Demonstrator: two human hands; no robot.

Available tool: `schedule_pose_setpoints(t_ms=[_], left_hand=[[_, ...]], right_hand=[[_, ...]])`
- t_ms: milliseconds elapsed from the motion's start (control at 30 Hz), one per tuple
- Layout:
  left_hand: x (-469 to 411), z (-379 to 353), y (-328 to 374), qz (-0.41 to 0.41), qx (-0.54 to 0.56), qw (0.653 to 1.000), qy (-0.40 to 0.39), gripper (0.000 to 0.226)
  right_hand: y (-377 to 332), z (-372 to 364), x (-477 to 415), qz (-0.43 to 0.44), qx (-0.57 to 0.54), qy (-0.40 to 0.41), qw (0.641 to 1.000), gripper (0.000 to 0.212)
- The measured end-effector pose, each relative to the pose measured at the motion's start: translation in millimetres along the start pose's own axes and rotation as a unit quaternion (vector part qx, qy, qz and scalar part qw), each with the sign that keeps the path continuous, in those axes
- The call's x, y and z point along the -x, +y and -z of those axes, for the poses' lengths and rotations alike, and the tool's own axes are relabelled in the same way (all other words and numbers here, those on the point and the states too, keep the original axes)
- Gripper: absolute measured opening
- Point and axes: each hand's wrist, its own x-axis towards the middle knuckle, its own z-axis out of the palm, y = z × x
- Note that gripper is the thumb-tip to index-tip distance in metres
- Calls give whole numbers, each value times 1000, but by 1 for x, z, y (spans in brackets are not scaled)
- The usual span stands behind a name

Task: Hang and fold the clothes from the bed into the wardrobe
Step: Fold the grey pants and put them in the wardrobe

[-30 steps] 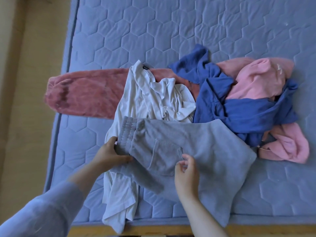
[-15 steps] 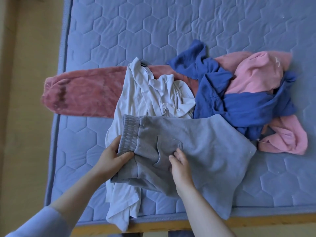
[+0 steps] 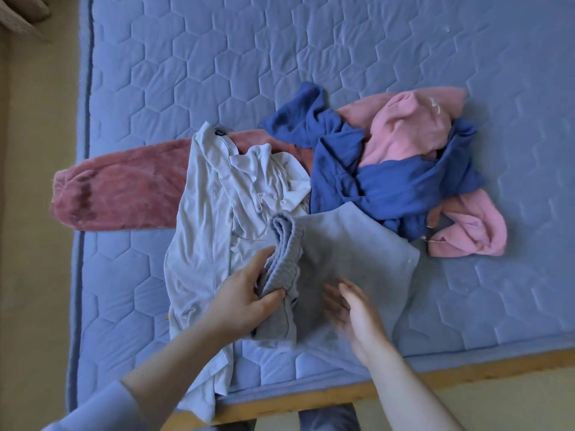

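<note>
A fold is in hand. The left hand (image 3: 245, 301) has its fingers clenched round the ribbed waistband of the grey garment (image 3: 351, 253), which lies partly over the white shirt (image 3: 205, 213). The right hand (image 3: 354, 312), fingers released, spreads over it. The next move probably calls for doubling it over squarely.

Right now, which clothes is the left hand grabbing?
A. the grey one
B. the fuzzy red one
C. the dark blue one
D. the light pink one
A: the left hand has its fingers and thumb curled round the bunched, ribbed end of the grey garment; the other clothes lie untouched further back on the bed.
</note>
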Motion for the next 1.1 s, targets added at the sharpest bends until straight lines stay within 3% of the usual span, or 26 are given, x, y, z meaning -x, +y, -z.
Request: schedule_pose_setpoints(t_ms=[433,600,700,800,900,967,1100], left_hand=[[-45,-120,45,-14,-209,974,-82,65],[-54,-142,39,-11,-166,975,-151,49],[-58,-142,29,1,-157,983,-95,33],[-55,-131,17,20,-145,989,-15,21],[-52,-114,6,36,-132,989,52,16],[-50,-105,0,63,-106,988,89,14],[-49,-96,-14,108,-82,984,113,12]], right_hand=[[-31,88,-10,6,-11,34,999,19],[-30,87,-30,13,58,27,998,18],[-29,86,-40,62,178,22,982,23],[-24,83,-43,98,213,17,972,8],[-15,76,-47,126,270,5,955,39],[-14,75,-46,144,306,14,941,35],[-20,93,-47,136,248,16,959,19]])
